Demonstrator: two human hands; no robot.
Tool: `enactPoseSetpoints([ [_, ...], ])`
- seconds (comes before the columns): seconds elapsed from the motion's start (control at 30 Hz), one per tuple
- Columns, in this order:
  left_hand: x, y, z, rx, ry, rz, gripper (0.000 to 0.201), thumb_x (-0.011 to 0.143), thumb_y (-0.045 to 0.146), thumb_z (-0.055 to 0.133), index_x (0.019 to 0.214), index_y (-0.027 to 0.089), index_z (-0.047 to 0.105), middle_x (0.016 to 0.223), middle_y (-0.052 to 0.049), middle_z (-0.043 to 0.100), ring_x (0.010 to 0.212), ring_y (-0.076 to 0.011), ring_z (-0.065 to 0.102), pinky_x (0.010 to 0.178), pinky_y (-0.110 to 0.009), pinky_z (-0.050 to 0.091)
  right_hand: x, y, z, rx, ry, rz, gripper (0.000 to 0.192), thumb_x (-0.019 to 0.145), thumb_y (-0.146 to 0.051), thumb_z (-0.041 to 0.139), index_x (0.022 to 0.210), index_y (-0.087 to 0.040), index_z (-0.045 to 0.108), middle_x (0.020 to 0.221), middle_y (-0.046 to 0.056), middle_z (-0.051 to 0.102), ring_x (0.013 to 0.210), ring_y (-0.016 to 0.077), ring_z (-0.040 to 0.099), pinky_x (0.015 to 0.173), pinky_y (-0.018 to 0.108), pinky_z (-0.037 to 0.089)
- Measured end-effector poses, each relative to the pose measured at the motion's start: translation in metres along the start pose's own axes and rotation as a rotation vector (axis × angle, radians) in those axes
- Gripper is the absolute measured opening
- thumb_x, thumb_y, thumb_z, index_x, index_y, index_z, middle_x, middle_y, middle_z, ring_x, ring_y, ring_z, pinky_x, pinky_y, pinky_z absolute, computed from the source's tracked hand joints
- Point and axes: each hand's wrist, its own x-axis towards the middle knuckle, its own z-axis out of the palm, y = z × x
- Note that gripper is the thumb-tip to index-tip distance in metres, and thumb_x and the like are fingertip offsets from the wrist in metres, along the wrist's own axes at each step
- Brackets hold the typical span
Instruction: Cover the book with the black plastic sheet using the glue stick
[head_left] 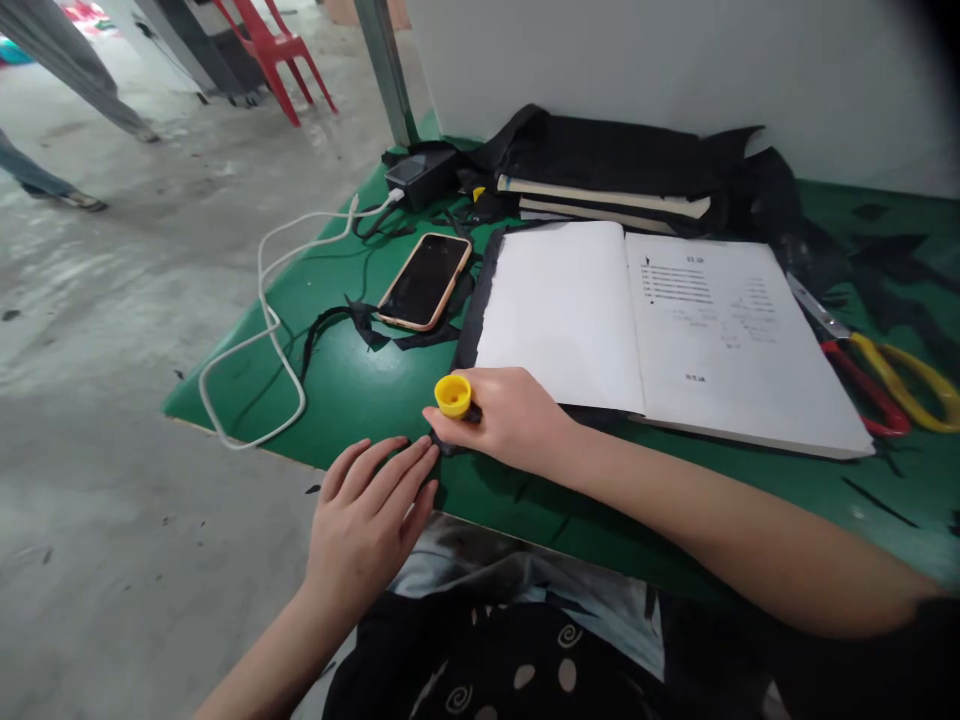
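My right hand [510, 415] is wrapped round a thing with a round, hollow yellow end [453, 397]; its lower part is hidden in my fist, so its kind does not show. Just below that fist lies a small black scrap [448, 443] on the green tabletop [360, 385]. My left hand [371, 510] rests at the table's front edge with fingers stretched out, the fingertips at this scrap. Right beside my right hand an open book [559, 310] lies with a blank left page and a printed right page, a torn black strip along its left side.
A phone [426, 282] and looping white cable [264, 290] lie left of the book. Behind stand a black box [421, 178] and black-covered books [615, 160]. Scissors with red and yellow handles [904, 375] lie right. A red chair [274, 50] and another person's legs [67, 70] are beyond.
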Motion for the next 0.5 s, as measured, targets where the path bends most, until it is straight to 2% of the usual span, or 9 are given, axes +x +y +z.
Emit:
enactPoseSetpoints([
  [0.2,0.001,0.001,-0.003,-0.003,-0.017,-0.007,0.034,0.08,0.017,0.062,0.114,0.022,0.059,0.113,0.0,0.067,0.103,-0.023,0.059,0.095,-0.043,0.042,-0.001,0.005,-0.013,-0.22,0.005,0.081,0.029,0.081,-0.041,0.049,0.065,-0.018,0.052,0.056,-0.001,0.05,0.051,0.0099,0.038,0.051,0.026,0.022],
  [0.33,0.001,0.0,-0.002,-0.004,-0.02,-0.002,0.036,0.08,0.016,0.062,0.115,0.023,0.059,0.114,0.0,0.066,0.103,-0.0223,0.059,0.096,-0.043,0.042,-0.006,0.001,-0.024,-0.071,0.098,0.057,0.036,0.086,-0.045,0.044,0.062,-0.018,0.049,0.054,-0.003,0.046,0.05,0.0084,0.036,0.052,0.025,0.024],
  [0.5,-0.001,0.0,0.0,-0.009,-0.002,-0.001,0.036,0.078,0.015,0.063,0.114,0.022,0.059,0.109,-0.001,0.068,0.102,-0.0228,0.059,0.095,-0.043,0.042,-0.006,-0.004,-0.018,0.103,-0.02,-0.029,0.039,0.086,-0.051,0.046,0.067,-0.017,0.052,0.06,-0.002,0.05,0.056,0.0089,0.042,0.055,0.024,0.029],
])
